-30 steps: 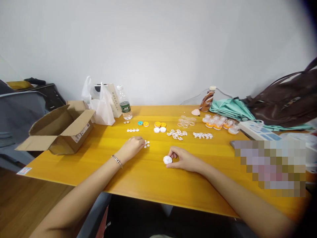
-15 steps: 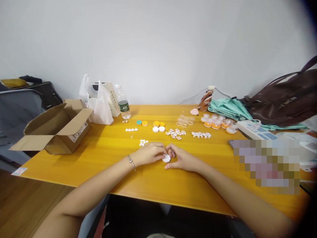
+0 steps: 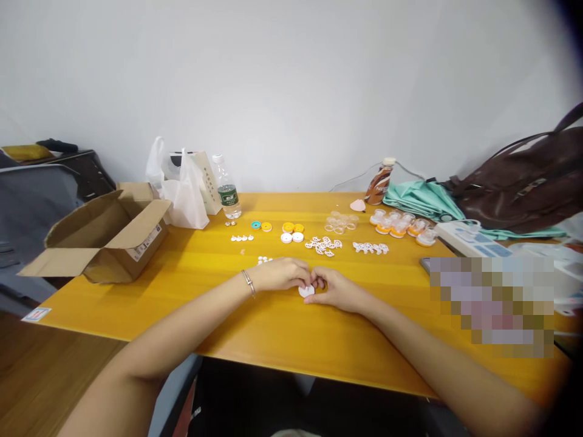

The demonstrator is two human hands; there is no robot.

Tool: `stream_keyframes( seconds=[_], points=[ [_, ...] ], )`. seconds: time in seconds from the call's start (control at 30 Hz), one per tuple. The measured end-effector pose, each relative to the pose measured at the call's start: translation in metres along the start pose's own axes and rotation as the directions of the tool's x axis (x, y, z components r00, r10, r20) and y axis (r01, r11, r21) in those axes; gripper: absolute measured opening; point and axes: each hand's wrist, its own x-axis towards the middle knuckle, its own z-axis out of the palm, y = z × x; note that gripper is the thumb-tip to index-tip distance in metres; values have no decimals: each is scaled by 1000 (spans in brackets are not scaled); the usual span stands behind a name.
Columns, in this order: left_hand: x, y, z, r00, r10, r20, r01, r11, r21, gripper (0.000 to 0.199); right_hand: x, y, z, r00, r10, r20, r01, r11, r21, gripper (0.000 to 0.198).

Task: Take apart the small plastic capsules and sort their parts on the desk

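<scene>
a white disc [image 3: 306, 292] is held near the front of the bench [image 3: 255, 328], between the two hands; whether it is rested on the wood or lifted just off it cannot be told. its right edge is gripped by the right hand [image 3: 334, 289], the thumb set low and the bent fingers curled above, probably so that the disc is kept from turning or sliding. the left hand [image 3: 289, 274] is brought in from the other side, its fingers bent down and set close together at the disc's upper edge; whether a small part is pinched there cannot be told, as the tips are partly hidden.

behind the left wrist, small white pieces [image 3: 263, 260] are partly covered by the forearm. farther back, the parts are laid out in groups by kind, seemingly so that each kind can be picked out at a glance: a row of white pegs [image 3: 242, 238], yellow rings [image 3: 293, 227] just behind white rings [image 3: 292, 237], a loose heap of white openwork pieces [image 3: 323, 245], and clear cups [image 3: 340, 223]. orange-and-clear pieces [image 3: 398, 226] are lined up at the right, perhaps to be kept apart from the loose parts.
</scene>
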Motion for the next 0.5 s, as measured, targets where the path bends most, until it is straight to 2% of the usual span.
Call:
stream_keyframes(
  seconds=[0.1,0.17,0.33,0.4,0.5],
  points=[
    [6,-3,-7,991,96,98,-100,994,36,20,0,0,-2,999,49,14,-49,998,24,32],
    [8,-5,-9,984,125,123,-128,992,16,19,0,-1,-4,999,50,17,-51,999,20,31],
    [9,-11,-6,983,173,66,-169,984,-54,17,-2,-4,-7,1000,4,27,-4,1000,11,28],
    [8,-12,-4,979,199,39,-199,980,1,18,-1,-3,-7,999,7,32,-7,1000,7,28],
    [4,-11,-1,976,216,31,-218,956,194,20,0,-1,-7,999,7,38,-7,1000,12,29]
  ],
)
